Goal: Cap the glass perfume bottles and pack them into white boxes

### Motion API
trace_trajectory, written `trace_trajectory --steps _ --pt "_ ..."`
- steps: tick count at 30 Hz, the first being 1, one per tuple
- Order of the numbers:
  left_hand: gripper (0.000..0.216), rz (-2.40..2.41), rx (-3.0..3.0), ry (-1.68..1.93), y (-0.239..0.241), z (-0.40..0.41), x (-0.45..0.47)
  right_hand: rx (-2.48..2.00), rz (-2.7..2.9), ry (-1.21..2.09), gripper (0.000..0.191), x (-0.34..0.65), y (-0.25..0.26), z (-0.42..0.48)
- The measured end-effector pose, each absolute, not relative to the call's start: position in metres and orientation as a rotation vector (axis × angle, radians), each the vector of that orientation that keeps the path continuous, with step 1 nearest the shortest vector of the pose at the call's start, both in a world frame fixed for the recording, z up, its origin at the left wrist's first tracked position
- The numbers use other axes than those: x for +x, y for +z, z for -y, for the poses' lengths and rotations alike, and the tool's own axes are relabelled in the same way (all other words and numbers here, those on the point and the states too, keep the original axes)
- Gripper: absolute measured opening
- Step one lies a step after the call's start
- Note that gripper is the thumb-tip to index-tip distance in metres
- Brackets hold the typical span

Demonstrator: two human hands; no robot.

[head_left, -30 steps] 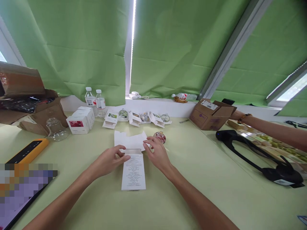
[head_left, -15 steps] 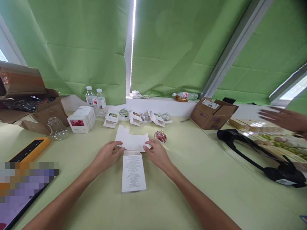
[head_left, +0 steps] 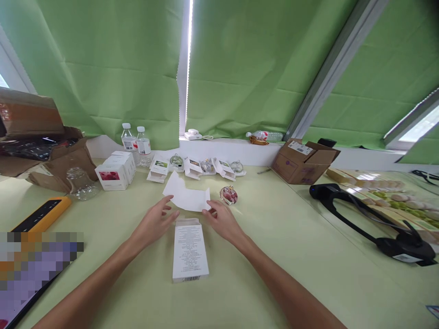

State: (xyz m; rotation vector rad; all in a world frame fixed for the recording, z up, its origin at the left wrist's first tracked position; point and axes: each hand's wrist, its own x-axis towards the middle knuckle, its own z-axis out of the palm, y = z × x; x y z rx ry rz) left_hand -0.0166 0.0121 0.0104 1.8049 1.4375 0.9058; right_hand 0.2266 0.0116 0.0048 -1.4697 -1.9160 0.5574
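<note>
A white card sheet (head_left: pixel 190 198), cut out along its far edge, is tilted up a little above the table ahead of me. The fingertips of my right hand (head_left: pixel 222 221) pinch its right edge. Beside the left edge, my left hand (head_left: pixel 156 222) is open, thumb and fingers apart. Between my forearms lies a white printed box (head_left: pixel 190 251), its near end showing a barcode and its far flap open. Just beyond my right hand sits a round glass bottle (head_left: pixel 228 195) with red contents and a gold-coloured top.
Small white boxes (head_left: pixel 115 176) and a clear glass jar (head_left: pixel 80 185) stand at left. Opened cartons (head_left: pixel 159 168) with round bottles line the back. A cardboard box (head_left: pixel 303 162) and a black headset (head_left: pixel 356 219) lie right; an orange power strip (head_left: pixel 43 214) lies left.
The card sheet has shifted slightly up and left, and its left side has come away from my left fingers. Another person's hand at the far right has gone from view.
</note>
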Motion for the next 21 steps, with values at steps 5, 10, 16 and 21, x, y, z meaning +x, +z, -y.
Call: trace_trajectory --steps 5,10,16,21 --pt "0.061 -1.417 1.878 1.015 0.020 -0.007 -0.012 -1.391 1.843 0.566 0.032 0.225 0.008 -0.011" --pt "0.075 -1.404 1.810 1.187 0.031 -0.002 -0.008 -1.323 1.739 0.581 0.038 0.223 0.008 -0.009" --pt "0.060 -1.266 1.585 1.196 0.024 -0.008 -0.009 -1.237 1.729 0.590 0.038 0.218 0.012 -0.003" --pt "0.044 -1.186 1.451 1.143 0.028 -0.006 -0.007 -1.197 1.749 0.566 0.035 0.215 0.017 0.002"
